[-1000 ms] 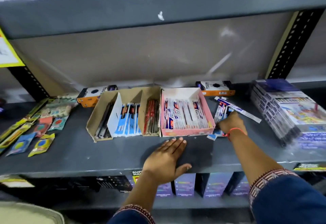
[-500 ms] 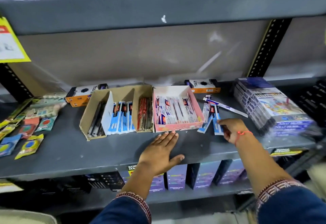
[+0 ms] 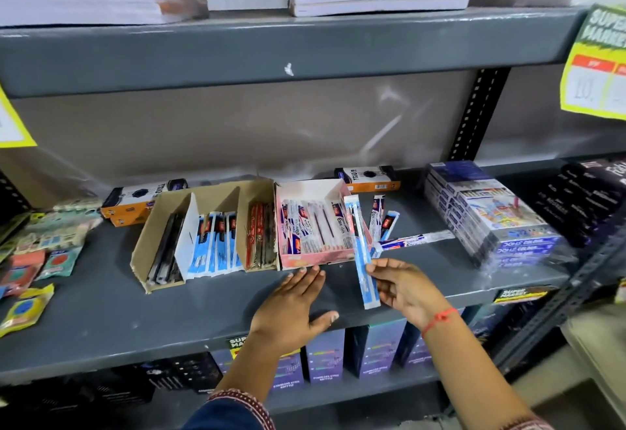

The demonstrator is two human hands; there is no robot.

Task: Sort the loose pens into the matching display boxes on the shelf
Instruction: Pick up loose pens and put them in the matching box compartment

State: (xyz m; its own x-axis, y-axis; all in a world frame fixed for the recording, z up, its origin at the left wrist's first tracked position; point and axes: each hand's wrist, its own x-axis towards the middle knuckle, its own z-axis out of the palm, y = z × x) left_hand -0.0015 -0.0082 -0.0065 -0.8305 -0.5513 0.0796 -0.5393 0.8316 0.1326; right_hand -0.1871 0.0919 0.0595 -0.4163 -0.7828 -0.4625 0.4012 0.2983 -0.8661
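Head view: right hand point(image 3: 404, 289) pinches blue pen point(image 3: 361, 253).

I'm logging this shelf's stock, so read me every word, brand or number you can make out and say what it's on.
"TRIO": orange and black box behind the pink box.
"TRIO": matching box at left.
"SUPER MARKET": yellow price sign, top right; a faint "10" below.
"SUPER MARKET": shelf-edge tag.
"DOMS COLOUR": stacked packs, printed upside down.
Pen wrappers: too blurred.
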